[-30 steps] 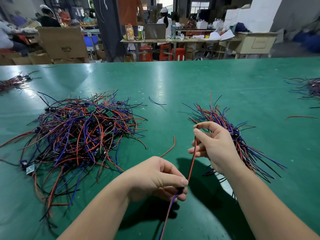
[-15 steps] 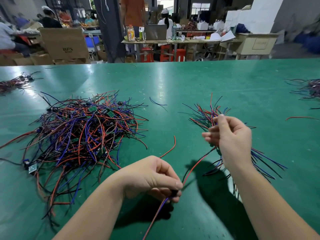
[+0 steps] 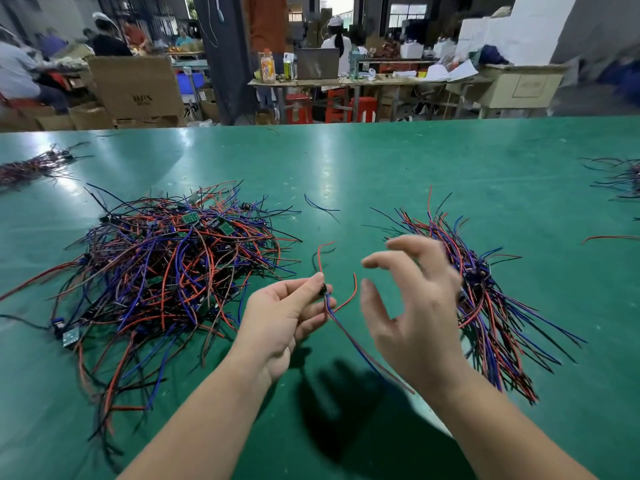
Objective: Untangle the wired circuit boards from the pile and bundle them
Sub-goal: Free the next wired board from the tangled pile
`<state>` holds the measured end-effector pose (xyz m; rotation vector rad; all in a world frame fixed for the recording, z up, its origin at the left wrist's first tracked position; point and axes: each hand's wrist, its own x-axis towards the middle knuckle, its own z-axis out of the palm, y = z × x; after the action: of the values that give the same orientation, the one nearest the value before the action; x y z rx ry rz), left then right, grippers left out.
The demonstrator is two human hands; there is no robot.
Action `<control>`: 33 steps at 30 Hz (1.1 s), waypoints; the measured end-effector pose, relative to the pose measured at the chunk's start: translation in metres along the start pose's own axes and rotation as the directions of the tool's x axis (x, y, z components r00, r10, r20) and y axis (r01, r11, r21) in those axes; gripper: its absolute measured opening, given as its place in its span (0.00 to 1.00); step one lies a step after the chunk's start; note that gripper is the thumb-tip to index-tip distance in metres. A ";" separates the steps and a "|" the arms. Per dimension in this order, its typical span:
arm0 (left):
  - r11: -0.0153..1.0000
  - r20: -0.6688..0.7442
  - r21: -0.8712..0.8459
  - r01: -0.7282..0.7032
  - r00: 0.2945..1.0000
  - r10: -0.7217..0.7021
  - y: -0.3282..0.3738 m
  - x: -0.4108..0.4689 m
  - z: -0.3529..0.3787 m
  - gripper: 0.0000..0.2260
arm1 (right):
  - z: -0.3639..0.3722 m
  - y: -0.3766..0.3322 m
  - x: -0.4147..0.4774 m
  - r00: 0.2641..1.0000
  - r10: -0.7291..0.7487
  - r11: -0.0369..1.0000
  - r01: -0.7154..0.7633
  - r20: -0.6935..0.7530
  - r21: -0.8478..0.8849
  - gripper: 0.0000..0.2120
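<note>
While the left hand (image 3: 287,317) pinches one wired board (image 3: 325,289) above the surface (image 3: 381,161), right hand (image 3: 412,306) hovers spread, empty, between tangled pile (image 3: 166,268) and bundle (image 3: 485,306). Board's wires (image 3: 349,336) trail under right wrist.

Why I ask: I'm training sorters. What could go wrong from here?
The left hand only pinches the board by fingertips; it may slip. Its wires trail under the open right hand, so could snag there. That hand is close to the bundle and might scatter it.
</note>
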<state>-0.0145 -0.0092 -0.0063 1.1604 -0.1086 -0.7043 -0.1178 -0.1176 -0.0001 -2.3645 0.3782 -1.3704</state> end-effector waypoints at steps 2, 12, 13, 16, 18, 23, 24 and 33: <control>1.000 0.021 0.003 0.015 1.000 -0.015 -0.001 -0.001 0.000 0.10 | 0.004 -0.001 -0.002 0.963 0.010 0.984 -0.057 0.269 0.168 0.12; 0.982 0.301 0.188 -0.033 0.953 -0.025 0.004 -0.012 0.002 0.10 | -0.002 0.008 0.005 0.974 -0.026 0.979 -0.022 0.227 0.205 0.10; 0.979 0.303 0.201 -0.046 0.953 -0.017 0.005 -0.012 0.001 0.10 | -0.005 0.011 0.010 0.987 -0.033 0.985 0.006 0.155 0.175 0.10; 0.914 0.163 0.372 -0.163 0.981 0.109 0.003 -0.007 -0.003 0.03 | -0.020 0.035 0.025 0.999 0.047 0.998 -0.047 0.000 0.031 0.12; 0.690 0.073 0.658 -0.300 0.938 0.338 0.001 0.001 -0.011 0.05 | -0.029 0.057 0.030 0.975 0.219 0.969 -0.214 0.030 -0.120 0.14; -0.027 0.204 0.976 -0.218 0.852 0.482 -0.001 0.013 -0.032 0.12 | -0.041 0.087 0.031 0.768 0.600 0.712 -0.385 0.223 -0.587 0.11; -0.097 0.182 0.983 -0.154 0.863 0.471 -0.002 0.013 -0.034 0.13 | -0.042 0.086 0.030 0.772 0.599 0.685 -0.356 0.214 -0.636 0.11; -0.192 0.192 0.980 -0.057 0.540 0.820 0.025 0.008 -0.041 0.15 | -0.026 0.066 0.025 0.868 0.441 0.832 -0.300 0.229 -0.468 0.13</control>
<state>0.0203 0.0241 -0.0043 2.4796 -0.6397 0.8326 -0.1306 -0.1917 0.0010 -2.5982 1.0672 -0.7432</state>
